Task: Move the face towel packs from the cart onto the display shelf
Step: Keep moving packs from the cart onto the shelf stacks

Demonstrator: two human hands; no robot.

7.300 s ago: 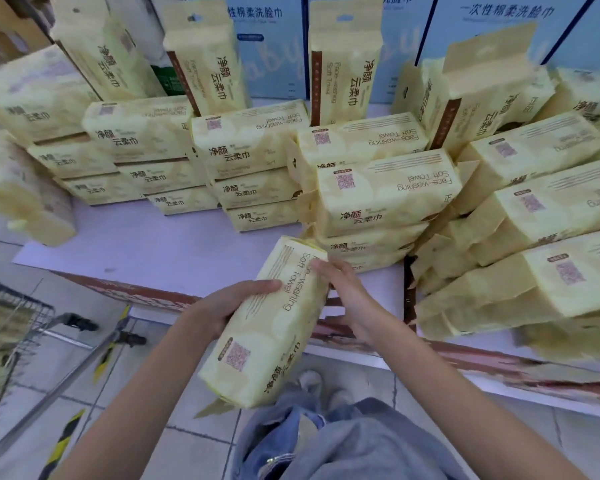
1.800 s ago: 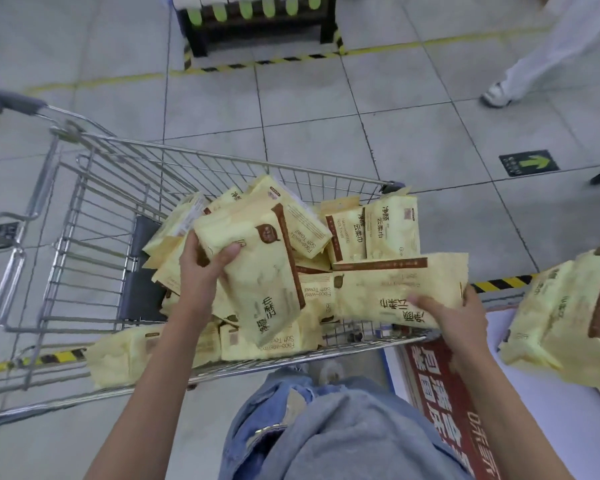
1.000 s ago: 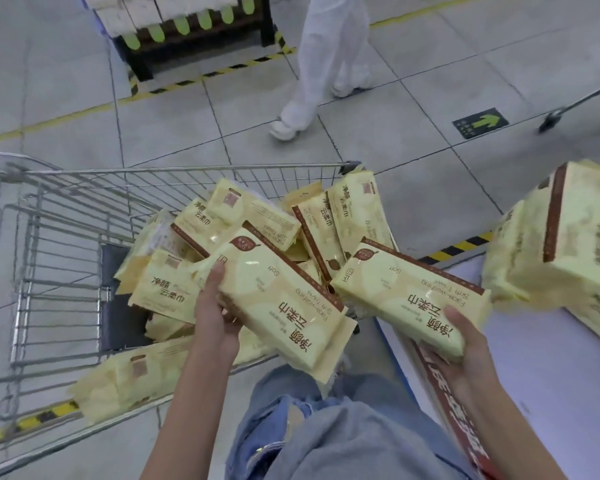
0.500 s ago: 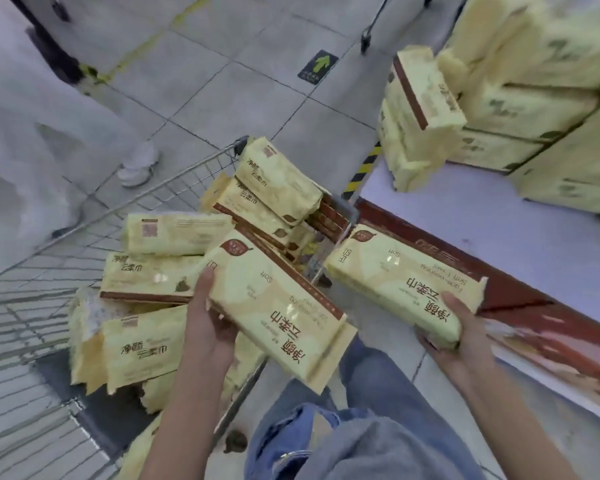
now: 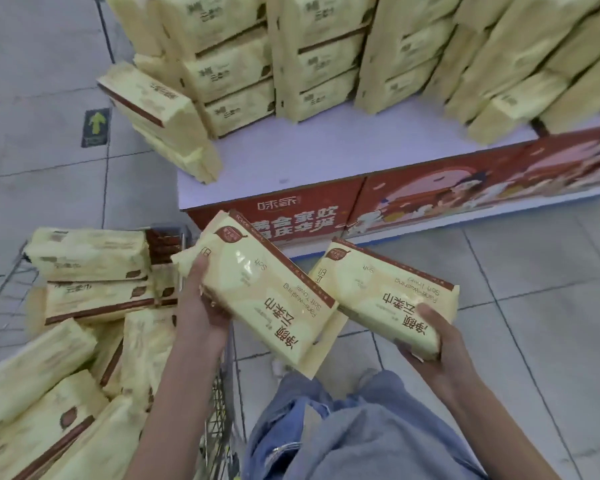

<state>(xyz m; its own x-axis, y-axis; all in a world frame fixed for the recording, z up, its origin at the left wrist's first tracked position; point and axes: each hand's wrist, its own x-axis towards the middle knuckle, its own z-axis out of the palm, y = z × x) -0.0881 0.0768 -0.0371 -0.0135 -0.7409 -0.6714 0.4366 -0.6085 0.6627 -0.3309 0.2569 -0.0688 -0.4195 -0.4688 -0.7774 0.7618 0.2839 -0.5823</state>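
So one yellow face towel pack [image 5: 267, 292] is gripped in the left hand [image 5: 201, 306], another pack [image 5: 388, 299] in the right hand [image 5: 437, 344], both held above the floor between the wire cart [image 5: 219, 403], still loaded with packs [image 5: 87, 254], and the display shelf [image 5: 326, 157] stacked with more.

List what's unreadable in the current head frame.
Head view:
- cart: cut off left and bottom, basket covered by cart packs.
- left hand fingers: mostly under left pack.
- right hand fingers: under right pack.
- shelf stacks: print blurred, tops cut off.
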